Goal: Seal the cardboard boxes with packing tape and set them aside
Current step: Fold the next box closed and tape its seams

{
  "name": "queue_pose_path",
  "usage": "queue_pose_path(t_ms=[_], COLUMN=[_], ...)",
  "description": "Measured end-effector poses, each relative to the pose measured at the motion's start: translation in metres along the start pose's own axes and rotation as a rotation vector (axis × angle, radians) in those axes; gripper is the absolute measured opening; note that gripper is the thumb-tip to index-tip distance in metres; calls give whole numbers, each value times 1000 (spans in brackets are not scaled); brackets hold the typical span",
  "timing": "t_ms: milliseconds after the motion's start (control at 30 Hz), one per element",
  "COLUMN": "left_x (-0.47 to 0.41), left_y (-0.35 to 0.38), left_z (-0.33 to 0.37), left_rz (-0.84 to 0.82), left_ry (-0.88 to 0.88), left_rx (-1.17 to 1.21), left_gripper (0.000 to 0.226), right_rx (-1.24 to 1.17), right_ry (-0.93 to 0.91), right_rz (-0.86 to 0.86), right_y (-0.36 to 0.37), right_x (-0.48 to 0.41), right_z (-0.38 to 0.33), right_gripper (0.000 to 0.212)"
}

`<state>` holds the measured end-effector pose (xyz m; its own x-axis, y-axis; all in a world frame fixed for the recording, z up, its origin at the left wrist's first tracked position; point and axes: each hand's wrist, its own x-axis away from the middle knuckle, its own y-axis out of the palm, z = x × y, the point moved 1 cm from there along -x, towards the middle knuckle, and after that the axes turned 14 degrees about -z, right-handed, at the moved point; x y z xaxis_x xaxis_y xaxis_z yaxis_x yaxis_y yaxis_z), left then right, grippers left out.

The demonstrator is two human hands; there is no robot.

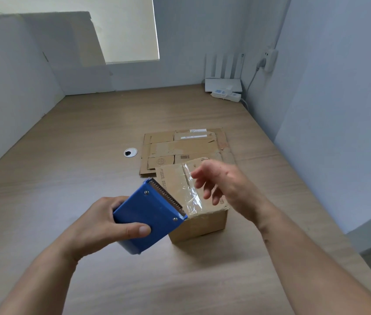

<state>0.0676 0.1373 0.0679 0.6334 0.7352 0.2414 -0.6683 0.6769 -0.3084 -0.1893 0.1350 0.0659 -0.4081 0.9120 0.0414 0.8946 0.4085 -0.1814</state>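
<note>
A small brown cardboard box (202,223) stands on the wooden table (89,155), its flaps closed. A strip of clear tape (190,189) runs across its top and down the near edge. My left hand (98,226) grips a blue tape dispenser (150,217), whose toothed blade sits at the box's near left top edge. My right hand (223,185) hovers just above the box top with fingers spread and relaxed, holding nothing.
Several flattened cardboard boxes (180,146) lie on the table just behind the box. A round cable grommet (130,152) is to their left. A white router (224,85) and power strip (226,94) sit in the far right corner. Walls close in on both sides.
</note>
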Motion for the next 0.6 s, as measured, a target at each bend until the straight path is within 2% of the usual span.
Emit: queue_pose_path(t_ms=[67,167,400,467,533,600], left_x=[-3,-6,-9,-12,-12,-5], left_y=[2,6,3,0,-7,-24], left_z=[-1,1,0,3,7,7], left_rz=[-2,-32,-26,-68,-133,-188], left_ry=[-8,-24,-96,-145,-225,-290], left_rx=[-20,-58,-114,-144,-166,-203], left_gripper=[80,85,88,85,76,82], right_rx=[53,79,180,216,200,142], right_ry=[42,14,-79,-59,-30,18], right_rz=[-91,-82,137,138,68,110], right_y=[9,17,23,22,20,5], right_x=[1,-3,-7,-9,-10,-5], right_z=[0,0,8,11,16,22], right_gripper=[36,12,14,14,13,18])
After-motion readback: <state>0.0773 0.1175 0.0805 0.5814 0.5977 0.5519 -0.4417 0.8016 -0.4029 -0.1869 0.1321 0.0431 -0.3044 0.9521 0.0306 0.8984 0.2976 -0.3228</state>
